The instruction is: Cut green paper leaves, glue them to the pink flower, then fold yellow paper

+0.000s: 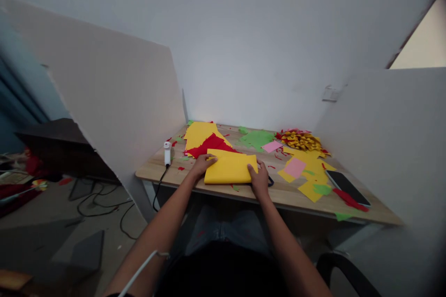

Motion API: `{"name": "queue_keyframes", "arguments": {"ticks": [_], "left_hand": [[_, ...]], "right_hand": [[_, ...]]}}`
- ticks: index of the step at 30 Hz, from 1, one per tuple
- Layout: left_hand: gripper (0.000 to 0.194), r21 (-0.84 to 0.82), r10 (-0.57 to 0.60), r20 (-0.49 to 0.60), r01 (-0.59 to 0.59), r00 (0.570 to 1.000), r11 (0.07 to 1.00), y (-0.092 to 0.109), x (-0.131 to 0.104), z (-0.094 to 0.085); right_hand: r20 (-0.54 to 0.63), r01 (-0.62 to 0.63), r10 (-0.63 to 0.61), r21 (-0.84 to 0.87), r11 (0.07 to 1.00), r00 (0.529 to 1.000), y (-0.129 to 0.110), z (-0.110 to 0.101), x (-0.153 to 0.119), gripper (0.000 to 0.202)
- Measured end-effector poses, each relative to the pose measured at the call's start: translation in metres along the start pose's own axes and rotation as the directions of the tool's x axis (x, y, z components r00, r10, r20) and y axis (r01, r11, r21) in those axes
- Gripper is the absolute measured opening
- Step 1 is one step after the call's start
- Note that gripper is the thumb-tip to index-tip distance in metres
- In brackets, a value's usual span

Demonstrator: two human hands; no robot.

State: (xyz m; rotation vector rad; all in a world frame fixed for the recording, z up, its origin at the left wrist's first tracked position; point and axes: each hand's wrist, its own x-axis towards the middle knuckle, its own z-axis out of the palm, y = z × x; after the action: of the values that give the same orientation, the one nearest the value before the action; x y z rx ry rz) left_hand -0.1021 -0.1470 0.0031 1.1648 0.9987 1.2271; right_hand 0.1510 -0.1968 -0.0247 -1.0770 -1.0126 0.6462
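A folded yellow sheet (230, 169), paper or felt, lies at the front edge of the table between my hands. My left hand (204, 165) grips its left edge, with the thumb on top. On the right side, my right hand (259, 178) holds it with the thumb pressed on the face and the fingers behind. Just beyond it lie a red piece with a jagged edge (212, 145) and larger yellow sheets (199, 133). A dark loop, perhaps a scissors handle, shows partly beside my right hand.
Green scraps (258, 139), pink rectangles (294, 167) and yellow offcuts (311, 191) cover the wooden table (376, 211). A heap of yellow folded pieces (303, 141) sits at the back right, a phone (348, 188) at the right. A white corded device (167, 153) stands left. Partitions flank the table.
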Motion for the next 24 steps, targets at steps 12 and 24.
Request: {"name": "queue_keyframes", "arguments": {"ticks": [12, 24], "left_hand": [[0.053, -0.211, 0.162, -0.294, -0.23, 0.942, 0.95, -0.006, 0.003, -0.008], [0.069, -0.249, 0.183, -0.328, -0.271, 0.927, 0.93, -0.006, 0.004, -0.007]], "right_hand": [[0.089, -0.108, 0.099, 0.102, 0.989, 0.991, -0.016, 0.044, 0.028, 0.083], [0.283, -0.211, 0.118, 0.324, 0.922, 0.952, -0.012, 0.103, 0.013, 0.05]]}}
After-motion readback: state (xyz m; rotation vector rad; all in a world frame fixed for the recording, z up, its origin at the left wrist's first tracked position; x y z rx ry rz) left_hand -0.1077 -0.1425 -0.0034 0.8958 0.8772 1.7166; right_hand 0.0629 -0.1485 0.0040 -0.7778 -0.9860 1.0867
